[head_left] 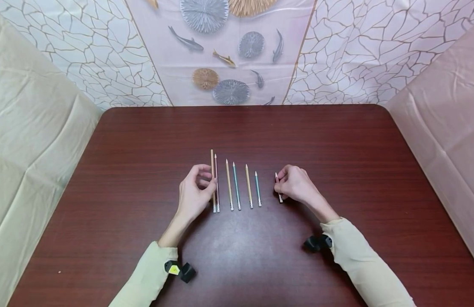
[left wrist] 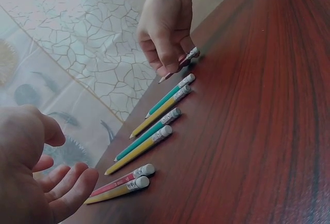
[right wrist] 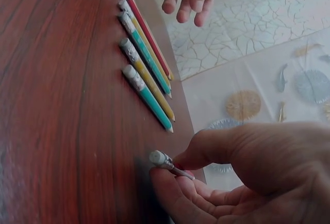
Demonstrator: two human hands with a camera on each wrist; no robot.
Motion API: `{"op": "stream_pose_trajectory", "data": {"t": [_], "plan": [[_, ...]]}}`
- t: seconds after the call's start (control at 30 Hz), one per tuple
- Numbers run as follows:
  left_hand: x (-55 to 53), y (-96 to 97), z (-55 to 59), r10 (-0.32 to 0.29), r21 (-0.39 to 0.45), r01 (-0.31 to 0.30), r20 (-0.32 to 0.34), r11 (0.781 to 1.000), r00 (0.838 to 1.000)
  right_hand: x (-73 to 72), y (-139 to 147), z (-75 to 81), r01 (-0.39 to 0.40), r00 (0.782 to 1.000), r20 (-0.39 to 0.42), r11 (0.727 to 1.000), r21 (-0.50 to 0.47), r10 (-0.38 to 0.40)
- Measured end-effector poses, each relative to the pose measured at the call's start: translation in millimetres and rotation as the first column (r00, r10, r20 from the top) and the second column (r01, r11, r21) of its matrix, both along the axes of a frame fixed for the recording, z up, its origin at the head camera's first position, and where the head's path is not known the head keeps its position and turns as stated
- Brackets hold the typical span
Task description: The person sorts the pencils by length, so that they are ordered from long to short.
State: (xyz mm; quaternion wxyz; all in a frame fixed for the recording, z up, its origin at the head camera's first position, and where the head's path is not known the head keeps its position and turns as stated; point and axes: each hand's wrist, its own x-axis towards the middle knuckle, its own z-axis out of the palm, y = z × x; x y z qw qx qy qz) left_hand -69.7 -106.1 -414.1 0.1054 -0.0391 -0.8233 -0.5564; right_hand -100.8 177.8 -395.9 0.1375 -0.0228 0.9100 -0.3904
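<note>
My right hand (head_left: 298, 184) pinches a short red pencil (head_left: 280, 198) by its body, eraser end toward me, at the right of a row of pencils. Its white eraser shows beside the thumb in the right wrist view. My left hand (head_left: 196, 189) hovers at the row's left end with fingers loosely bent and apart, nothing between them. Below it lie a long yellow pencil (left wrist: 117, 190) and a long red pencil (left wrist: 122, 179), side by side. To their right come a yellow pencil (head_left: 229, 185), a teal pencil (head_left: 236, 186), another yellow pencil (head_left: 249, 186) and a shorter teal pencil (head_left: 258, 189).
The pencils lie on a dark red-brown wooden table (head_left: 237, 256), erasers toward me, lengths falling from left to right. A patterned cloth (head_left: 237, 51) hangs behind the far edge, with pale fabric at both sides. A small white speck (head_left: 59, 272) is at the left front.
</note>
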Motion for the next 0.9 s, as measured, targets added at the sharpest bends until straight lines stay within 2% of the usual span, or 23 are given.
{"op": "stream_pose_trajectory", "data": {"t": [0.5, 0.9], "plan": [[0.4, 0.2, 1.6, 0.0, 0.0, 0.0, 0.011, 1.0, 1.0, 1.2, -13, -0.3, -0.011, 1.0, -0.017, 1.0, -0.015, 0.011], [1.6, 1.5, 2.4, 0.005, 0.005, -0.005, 0.0, 1.0, 1.0, 2.4, -22, 0.1, -0.022, 1.0, -0.021, 1.0, 0.012, 0.022]]}}
